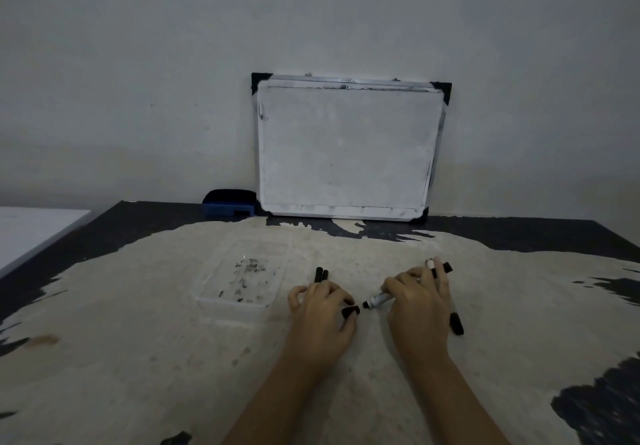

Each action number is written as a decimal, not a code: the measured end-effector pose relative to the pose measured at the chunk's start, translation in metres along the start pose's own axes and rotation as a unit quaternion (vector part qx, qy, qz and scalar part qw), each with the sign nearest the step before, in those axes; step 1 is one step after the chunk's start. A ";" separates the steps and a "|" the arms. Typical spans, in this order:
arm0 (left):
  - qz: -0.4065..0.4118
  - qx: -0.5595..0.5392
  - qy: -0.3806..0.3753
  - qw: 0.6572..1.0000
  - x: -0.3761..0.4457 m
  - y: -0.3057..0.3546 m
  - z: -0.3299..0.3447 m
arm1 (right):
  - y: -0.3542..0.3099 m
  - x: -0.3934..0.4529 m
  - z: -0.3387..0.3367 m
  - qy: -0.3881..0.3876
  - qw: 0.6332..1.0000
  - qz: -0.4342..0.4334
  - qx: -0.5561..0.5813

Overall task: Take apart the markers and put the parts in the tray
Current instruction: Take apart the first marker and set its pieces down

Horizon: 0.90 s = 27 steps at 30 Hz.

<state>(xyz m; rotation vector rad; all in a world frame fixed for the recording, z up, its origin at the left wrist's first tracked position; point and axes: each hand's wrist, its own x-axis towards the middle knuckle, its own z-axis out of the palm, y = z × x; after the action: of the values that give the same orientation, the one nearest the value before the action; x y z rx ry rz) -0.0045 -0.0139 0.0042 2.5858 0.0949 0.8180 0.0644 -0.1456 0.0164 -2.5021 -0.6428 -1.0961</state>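
Observation:
My right hand (417, 301) grips an uncapped marker (379, 299) whose black tip points left. My left hand (320, 313) pinches the black cap (350, 311) just left of that tip, a small gap between them. Two black marker ends (321, 275) stick out beyond my left hand's fingers. Another black marker (456, 322) lies on the table by my right wrist, and a black piece (445, 267) shows past my right fingertips. The clear plastic tray (242, 276) sits left of my hands, with dark smudges on its floor.
A small whiteboard (348, 148) leans against the wall at the table's far edge. A blue and black eraser (230, 204) lies just left of it. The table (138, 358) has a worn, pale surface with dark patches. A white surface (31, 233) adjoins at far left.

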 end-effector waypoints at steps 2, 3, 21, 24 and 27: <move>-0.001 0.000 0.010 1.000 0.000 0.000 0.002 | 0.001 -0.002 0.002 -0.011 0.999 0.036 0.013; -0.003 0.002 0.013 1.000 0.000 0.000 0.001 | 0.001 -0.002 0.003 -0.015 0.998 0.054 0.027; 0.019 -0.001 0.095 0.995 0.005 0.001 -0.010 | -0.009 -0.003 -0.002 0.033 0.989 0.044 0.138; 0.038 0.017 0.123 0.992 0.007 -0.001 -0.029 | -0.009 -0.002 -0.003 0.047 0.986 0.058 0.151; 0.028 0.044 0.158 0.986 0.011 -0.011 -0.051 | -0.008 -0.002 -0.003 0.060 0.983 0.071 0.159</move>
<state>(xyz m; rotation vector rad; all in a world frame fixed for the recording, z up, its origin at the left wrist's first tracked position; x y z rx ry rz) -0.0230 0.0175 0.0429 2.5272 0.1565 1.2671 0.0574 -0.1404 0.0179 -2.1579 -0.5485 -0.9959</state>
